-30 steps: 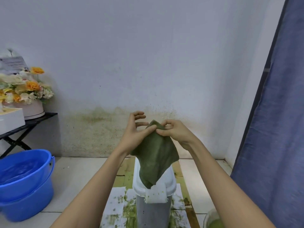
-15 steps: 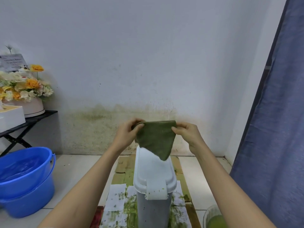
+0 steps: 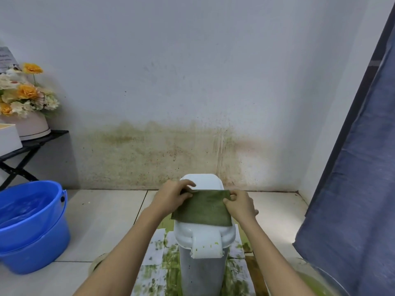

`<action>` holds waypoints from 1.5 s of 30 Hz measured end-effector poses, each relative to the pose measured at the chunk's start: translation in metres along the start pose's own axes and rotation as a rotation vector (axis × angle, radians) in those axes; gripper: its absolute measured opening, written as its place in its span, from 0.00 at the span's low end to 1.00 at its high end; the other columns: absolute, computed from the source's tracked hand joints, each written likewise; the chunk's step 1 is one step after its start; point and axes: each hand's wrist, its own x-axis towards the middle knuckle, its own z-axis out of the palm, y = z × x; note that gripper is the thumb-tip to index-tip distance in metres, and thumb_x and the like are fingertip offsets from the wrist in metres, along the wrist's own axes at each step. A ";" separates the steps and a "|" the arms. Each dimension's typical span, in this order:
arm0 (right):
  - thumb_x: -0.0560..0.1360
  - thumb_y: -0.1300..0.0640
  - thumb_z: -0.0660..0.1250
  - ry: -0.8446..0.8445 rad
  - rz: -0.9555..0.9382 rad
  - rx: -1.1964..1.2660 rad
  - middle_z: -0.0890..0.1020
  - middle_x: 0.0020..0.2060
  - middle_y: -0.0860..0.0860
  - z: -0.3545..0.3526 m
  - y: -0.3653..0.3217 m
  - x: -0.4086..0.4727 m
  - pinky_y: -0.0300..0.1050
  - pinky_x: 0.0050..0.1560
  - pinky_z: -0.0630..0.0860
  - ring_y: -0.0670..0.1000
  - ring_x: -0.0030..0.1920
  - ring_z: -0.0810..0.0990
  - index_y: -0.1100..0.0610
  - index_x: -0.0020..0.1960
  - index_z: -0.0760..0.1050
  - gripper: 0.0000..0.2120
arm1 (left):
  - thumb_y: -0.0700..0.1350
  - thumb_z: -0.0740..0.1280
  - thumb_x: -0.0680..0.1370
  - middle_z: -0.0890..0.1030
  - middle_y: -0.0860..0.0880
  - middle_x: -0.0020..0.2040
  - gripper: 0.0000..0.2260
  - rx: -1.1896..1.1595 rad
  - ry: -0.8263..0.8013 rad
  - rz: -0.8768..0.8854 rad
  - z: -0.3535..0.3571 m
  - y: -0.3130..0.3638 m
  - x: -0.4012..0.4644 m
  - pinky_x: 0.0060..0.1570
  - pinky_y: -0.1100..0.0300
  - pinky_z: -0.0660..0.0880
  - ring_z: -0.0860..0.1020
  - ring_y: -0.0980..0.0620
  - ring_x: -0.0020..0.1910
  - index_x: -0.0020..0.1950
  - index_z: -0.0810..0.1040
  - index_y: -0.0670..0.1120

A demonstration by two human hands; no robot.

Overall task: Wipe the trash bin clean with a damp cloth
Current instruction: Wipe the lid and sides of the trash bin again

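Observation:
A narrow grey trash bin (image 3: 201, 272) with a white lid (image 3: 201, 181) stands on the floor in front of me. Green specks dot the lid's front flap (image 3: 206, 246). A dark green cloth (image 3: 203, 209) lies spread flat across the middle of the lid. My left hand (image 3: 172, 198) pinches the cloth's far left corner. My right hand (image 3: 240, 205) pinches its far right corner. Both hands rest at the lid's sides.
A blue bucket (image 3: 32, 227) of water sits at the left. White paper sheets (image 3: 158, 251) stained green lie under the bin. A bowl of green liquid (image 3: 314, 285) is at lower right. A blue curtain (image 3: 352, 167) hangs right. Flowers (image 3: 23, 92) stand on a black table.
The cloth, held up folded in the air before, has been opened out and lowered flat onto the bin lid. Both hands came down with it.

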 end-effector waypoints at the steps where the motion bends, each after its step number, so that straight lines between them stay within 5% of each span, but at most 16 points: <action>1: 0.75 0.51 0.65 -0.020 -0.003 -0.034 0.77 0.61 0.50 0.006 0.002 0.004 0.57 0.65 0.61 0.55 0.62 0.72 0.50 0.67 0.69 0.21 | 0.45 0.67 0.77 0.79 0.49 0.61 0.18 0.069 -0.011 -0.004 0.008 -0.001 0.009 0.59 0.57 0.72 0.76 0.51 0.59 0.67 0.72 0.49; 4: 0.78 0.46 0.60 -0.111 0.007 -0.051 0.72 0.67 0.51 0.025 0.013 0.009 0.62 0.68 0.59 0.58 0.67 0.68 0.48 0.75 0.56 0.27 | 0.51 0.58 0.81 0.62 0.51 0.76 0.23 0.301 -0.116 0.087 0.038 -0.005 0.021 0.71 0.51 0.57 0.57 0.47 0.75 0.75 0.58 0.53; 8: 0.82 0.48 0.47 -0.047 0.022 0.161 0.71 0.69 0.52 0.034 0.027 0.007 0.61 0.69 0.60 0.58 0.67 0.69 0.47 0.75 0.57 0.21 | 0.58 0.44 0.82 0.46 0.58 0.77 0.21 0.365 -0.408 0.182 0.065 -0.002 0.001 0.73 0.53 0.40 0.41 0.55 0.76 0.75 0.46 0.64; 11: 0.82 0.50 0.47 -0.008 0.035 0.256 0.71 0.69 0.52 0.031 0.038 0.005 0.58 0.68 0.64 0.58 0.67 0.70 0.49 0.74 0.61 0.21 | 0.62 0.42 0.80 0.53 0.57 0.77 0.21 0.370 -0.264 0.096 0.069 -0.005 -0.027 0.70 0.51 0.54 0.52 0.52 0.76 0.73 0.52 0.67; 14: 0.82 0.52 0.49 -0.002 0.052 0.320 0.71 0.69 0.52 0.029 0.043 0.004 0.55 0.67 0.66 0.57 0.67 0.70 0.51 0.73 0.64 0.21 | 0.68 0.45 0.76 0.75 0.54 0.61 0.24 0.438 -0.021 0.193 0.068 0.000 -0.063 0.49 0.54 0.67 0.73 0.49 0.56 0.67 0.69 0.64; 16: 0.82 0.53 0.50 -0.022 0.044 0.374 0.70 0.70 0.53 0.031 0.042 0.002 0.53 0.68 0.66 0.56 0.68 0.69 0.53 0.73 0.63 0.21 | 0.68 0.48 0.76 0.74 0.52 0.55 0.25 0.424 0.012 0.191 0.071 0.004 -0.068 0.51 0.54 0.67 0.72 0.50 0.53 0.63 0.72 0.58; 19: 0.83 0.54 0.49 -0.139 0.039 0.459 0.68 0.71 0.54 0.038 0.039 -0.003 0.52 0.69 0.66 0.55 0.69 0.68 0.53 0.74 0.62 0.20 | 0.66 0.44 0.76 0.61 0.52 0.74 0.30 0.376 -0.085 0.189 0.082 0.017 -0.053 0.73 0.48 0.49 0.56 0.51 0.75 0.75 0.58 0.54; 21: 0.83 0.54 0.49 -0.210 0.023 0.499 0.63 0.74 0.52 0.042 0.042 -0.006 0.50 0.72 0.62 0.53 0.72 0.64 0.52 0.75 0.59 0.20 | 0.66 0.41 0.77 0.48 0.57 0.78 0.31 0.407 -0.169 0.294 0.087 0.021 -0.046 0.74 0.50 0.37 0.42 0.57 0.76 0.77 0.46 0.55; 23: 0.83 0.53 0.49 -0.276 0.003 0.522 0.60 0.75 0.49 0.042 0.047 -0.007 0.48 0.73 0.60 0.50 0.74 0.60 0.49 0.76 0.57 0.21 | 0.68 0.37 0.75 0.50 0.58 0.77 0.32 0.400 -0.215 0.255 0.084 0.008 -0.039 0.73 0.52 0.34 0.41 0.60 0.74 0.77 0.48 0.57; 28: 0.83 0.50 0.49 -0.397 0.004 0.594 0.56 0.75 0.43 0.038 0.058 -0.007 0.45 0.73 0.55 0.47 0.75 0.56 0.46 0.76 0.52 0.22 | 0.63 0.43 0.78 0.51 0.54 0.78 0.30 0.269 -0.148 -0.181 0.078 -0.013 -0.013 0.73 0.46 0.35 0.39 0.53 0.76 0.77 0.52 0.51; 31: 0.83 0.49 0.50 -0.397 0.004 0.640 0.56 0.75 0.42 0.042 0.064 -0.004 0.48 0.74 0.57 0.47 0.74 0.58 0.43 0.76 0.52 0.22 | 0.70 0.40 0.73 0.54 0.54 0.77 0.38 0.282 -0.058 -0.076 0.093 0.005 -0.028 0.73 0.51 0.37 0.43 0.54 0.77 0.77 0.55 0.51; 36: 0.83 0.49 0.49 -0.385 -0.012 0.615 0.55 0.76 0.43 0.049 0.064 -0.002 0.51 0.75 0.57 0.48 0.75 0.57 0.44 0.76 0.51 0.22 | 0.60 0.54 0.79 0.71 0.53 0.70 0.23 0.124 0.200 0.230 0.110 0.002 -0.075 0.70 0.54 0.59 0.62 0.53 0.73 0.71 0.69 0.53; 42: 0.83 0.53 0.48 -0.261 -0.035 0.622 0.57 0.75 0.46 0.061 0.065 0.001 0.48 0.75 0.54 0.48 0.75 0.55 0.49 0.77 0.52 0.22 | 0.55 0.54 0.81 0.66 0.51 0.74 0.20 -0.110 0.185 -0.226 0.097 -0.006 -0.024 0.72 0.58 0.51 0.56 0.51 0.75 0.71 0.69 0.52; 45: 0.83 0.53 0.47 -0.216 -0.074 0.587 0.57 0.76 0.47 0.069 0.071 0.005 0.51 0.76 0.52 0.49 0.76 0.53 0.50 0.76 0.53 0.22 | 0.60 0.48 0.77 0.71 0.51 0.70 0.25 0.027 0.219 -0.032 0.108 0.003 -0.042 0.72 0.55 0.54 0.60 0.50 0.74 0.70 0.70 0.55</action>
